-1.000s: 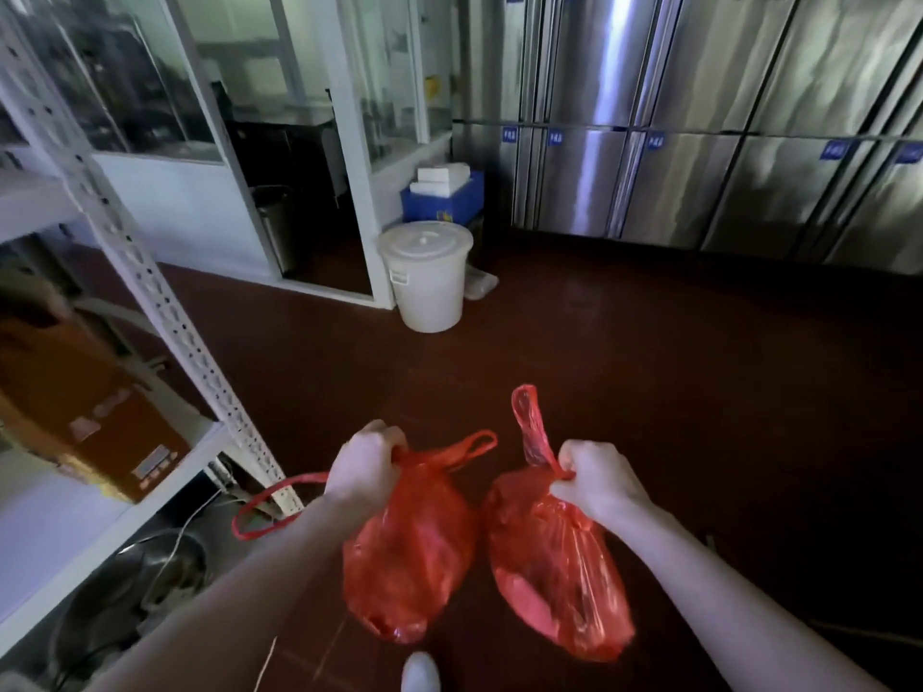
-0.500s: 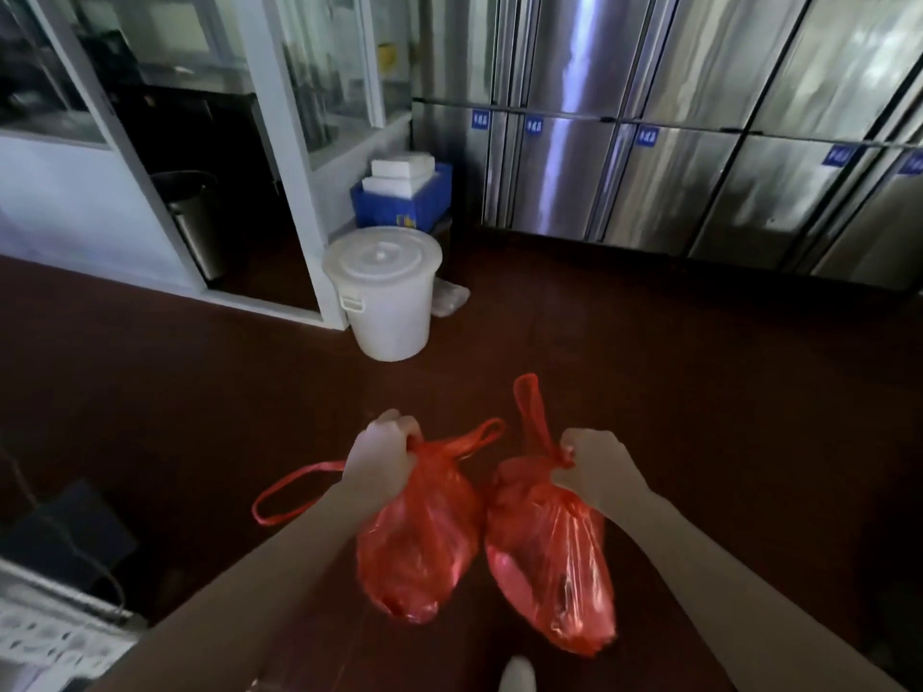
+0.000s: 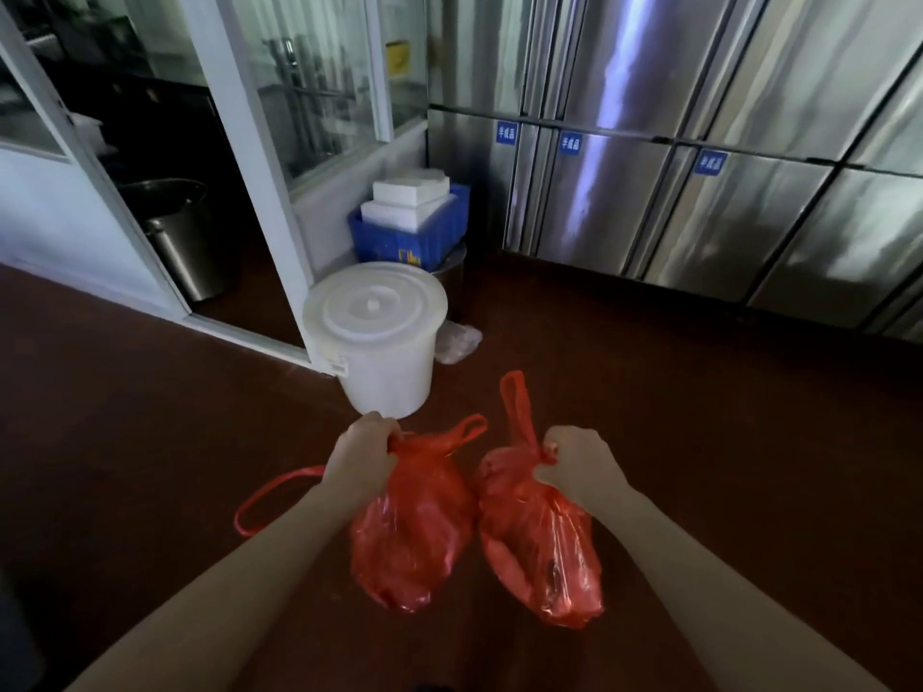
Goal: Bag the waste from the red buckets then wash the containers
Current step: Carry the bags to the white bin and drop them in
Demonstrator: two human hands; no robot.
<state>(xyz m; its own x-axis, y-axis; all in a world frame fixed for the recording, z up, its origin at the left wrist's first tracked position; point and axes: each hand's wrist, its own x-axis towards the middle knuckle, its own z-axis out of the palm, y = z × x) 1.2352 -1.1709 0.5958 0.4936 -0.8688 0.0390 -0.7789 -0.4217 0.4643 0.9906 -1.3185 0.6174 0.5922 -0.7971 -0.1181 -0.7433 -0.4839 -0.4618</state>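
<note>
Under the left grip (image 3: 362,454), whose fingers are curled tight round a gathered neck of red plastic, the left bag (image 3: 414,536) hangs full and bulging above the floor. One of its handle loops trails out to that grip's left and another pokes toward the right grip (image 3: 579,462). The right grip is closed the same way on the bunched neck of the right bag (image 3: 542,556), with one loose handle loop standing up just ahead of its knuckles. The two bags hang side by side between the forearms and appear to touch along their upper sides. Just ahead of the left grip, a white lidded bucket (image 3: 382,342) stands on the dark red-brown floor (image 3: 699,422), with a crumpled clear plastic bag (image 3: 458,343) against its right side. Farther ahead, behind the bucket, a blue crate (image 3: 399,242) holds white foam blocks (image 3: 407,199). Ahead and to the right of the right grip runs a wall of steel cabinet doors (image 3: 724,232) carrying small blue labels (image 3: 507,132). Far ahead and left of the left grip, past a white-framed glass partition (image 3: 259,167), a steel bin (image 3: 185,247) stands in a dark room.
</note>
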